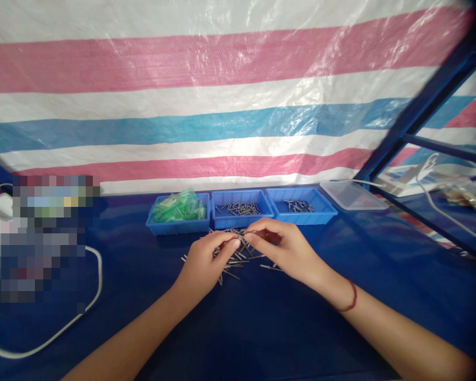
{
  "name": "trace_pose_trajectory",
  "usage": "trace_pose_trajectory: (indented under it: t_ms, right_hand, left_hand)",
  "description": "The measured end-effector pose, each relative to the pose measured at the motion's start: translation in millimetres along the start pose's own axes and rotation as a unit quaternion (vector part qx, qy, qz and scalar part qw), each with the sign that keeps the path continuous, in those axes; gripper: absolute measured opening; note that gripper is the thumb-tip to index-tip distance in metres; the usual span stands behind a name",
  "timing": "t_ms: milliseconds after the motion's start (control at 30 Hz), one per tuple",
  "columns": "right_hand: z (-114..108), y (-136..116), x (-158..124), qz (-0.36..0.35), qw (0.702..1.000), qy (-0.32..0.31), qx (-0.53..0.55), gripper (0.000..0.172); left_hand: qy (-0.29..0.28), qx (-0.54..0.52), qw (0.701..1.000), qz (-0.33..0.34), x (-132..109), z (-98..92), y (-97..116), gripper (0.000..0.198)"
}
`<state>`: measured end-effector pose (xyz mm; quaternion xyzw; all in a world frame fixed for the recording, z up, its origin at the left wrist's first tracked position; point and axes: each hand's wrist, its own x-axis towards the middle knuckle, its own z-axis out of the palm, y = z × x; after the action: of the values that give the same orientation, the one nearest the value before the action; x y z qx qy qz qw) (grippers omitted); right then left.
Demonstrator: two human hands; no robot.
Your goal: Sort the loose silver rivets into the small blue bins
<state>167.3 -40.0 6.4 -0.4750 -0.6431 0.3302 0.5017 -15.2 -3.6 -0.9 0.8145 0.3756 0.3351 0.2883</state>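
My left hand [206, 260] and my right hand [291, 251] meet over a loose pile of blind rivets [238, 258] on the blue table. Each hand is closed in a pinch, thumb against forefinger. A thin metal piece that looks like a blind rivet [244, 234] spans the small gap between the fingertips; its ends are hidden by the fingers. Behind the hands, the middle blue bin [241, 223] and the right blue bin [307, 218] hold more rivets. Green plastic packets [180, 205] fill the left blue bin [178, 228].
A clear plastic lid [353, 196] lies right of the bins. A white cable [100, 270] curves over the table's left side, beside a blurred-out area. Dark blue frame bars [424, 100] rise at right, and a striped plastic sheet [182, 121] hangs behind the table [246, 333].
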Motion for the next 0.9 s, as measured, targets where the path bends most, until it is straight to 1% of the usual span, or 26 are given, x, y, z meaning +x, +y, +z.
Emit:
trace_pose_trajectory:
  t_ms: [233, 467, 600, 767, 900]
  right_hand:
    - [-0.5, 0.2, -0.8, -0.006, 1.0, -0.015, -0.007, 0.013]
    - [0.3, 1.8, -0.4, -0.022, 0.999, -0.018, -0.029, 0.011]
    - [-0.2, 2.6, -0.4, -0.034, 0.997, -0.015, -0.064, 0.01]
    - [-1.8, -0.4, -1.0, -0.078, 0.987, -0.025, -0.135, 0.011]
    - [-3.3, -2.7, -1.0, -0.141, 0.971, -0.053, -0.188, 0.017]
  left_hand:
    - [0.005, 0.008, 1.0, 0.001, -0.9, 0.9, 1.5, 0.015]
    - [0.016, -0.026, 0.999, -0.011, -1.8, 1.0, 1.7, 0.011]
    - [0.02, -0.041, 0.999, -0.009, -0.9, 0.2, 0.6, 0.009]
    - [0.022, -0.046, 0.999, 0.0, -1.2, -0.2, 1.1, 0.01]
    - [0.021, -0.02, 1.0, 0.013, -2.1, -2.6, 3.1, 0.012]
